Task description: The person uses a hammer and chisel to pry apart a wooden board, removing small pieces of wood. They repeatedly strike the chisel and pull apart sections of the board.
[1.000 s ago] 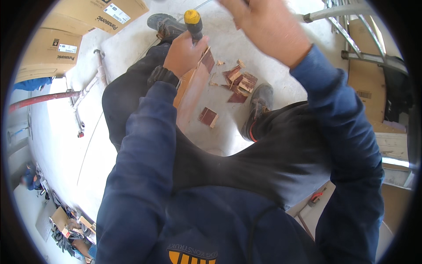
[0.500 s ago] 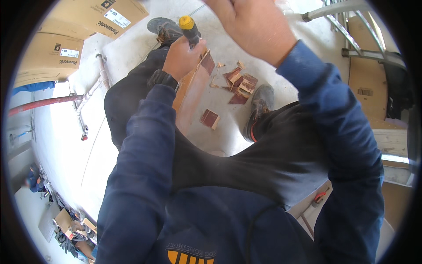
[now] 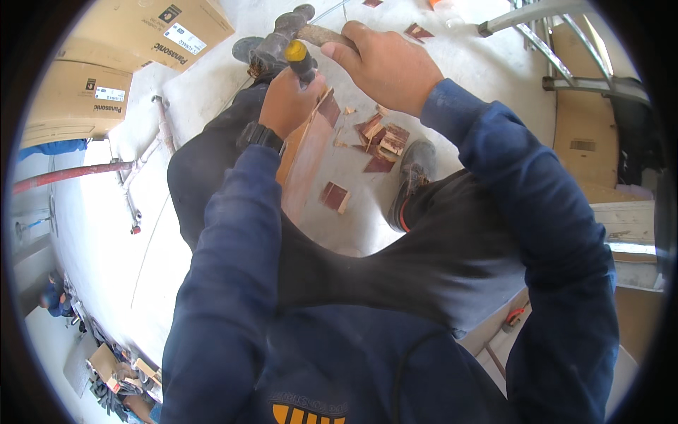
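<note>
Wooden board (image 3: 308,159) close by the left hand (image 3: 286,102), that hand closed round a yellow-topped tool (image 3: 299,58), right hand (image 3: 390,67) wrapped about the handle of a hammer (image 3: 287,30), wood scraps (image 3: 393,142) below.

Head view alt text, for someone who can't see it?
The right hand holds a hammer near a yellow-capped tool gripped in the left hand by a wooden board. Broken wood pieces lie on the floor.

To my left I see two cardboard boxes (image 3: 74,92), a red pipe (image 3: 70,177) and a heap of clutter (image 3: 104,366), and to my right a ladder (image 3: 597,87) in front of brown cardboard (image 3: 585,124).
</note>
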Motion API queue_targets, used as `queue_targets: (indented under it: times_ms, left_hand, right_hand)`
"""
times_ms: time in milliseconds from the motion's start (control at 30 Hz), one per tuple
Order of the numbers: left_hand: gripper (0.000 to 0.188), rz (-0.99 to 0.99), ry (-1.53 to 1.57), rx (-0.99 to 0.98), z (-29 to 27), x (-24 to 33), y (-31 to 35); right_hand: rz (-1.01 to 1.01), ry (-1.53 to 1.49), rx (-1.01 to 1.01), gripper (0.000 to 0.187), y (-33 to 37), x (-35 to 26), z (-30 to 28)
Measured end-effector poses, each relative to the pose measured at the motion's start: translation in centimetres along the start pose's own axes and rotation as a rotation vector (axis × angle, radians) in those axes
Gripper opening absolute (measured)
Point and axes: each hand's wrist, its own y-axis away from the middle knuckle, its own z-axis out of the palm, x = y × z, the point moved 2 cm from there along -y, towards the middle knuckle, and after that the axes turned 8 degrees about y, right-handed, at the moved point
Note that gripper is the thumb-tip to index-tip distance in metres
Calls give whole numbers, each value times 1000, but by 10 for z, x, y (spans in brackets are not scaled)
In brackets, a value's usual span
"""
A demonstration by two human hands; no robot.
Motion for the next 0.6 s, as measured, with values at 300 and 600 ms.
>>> queue_targets:
  times_ms: [300,600]
  left_hand:
    - [37,-131,36,-16,3,2,2]
    - [37,-233,337,-5,5,-4,4]
  right_hand:
    - [124,-89,150,52,-17,53,43]
    - [626,92,-577,61,36,125,176]
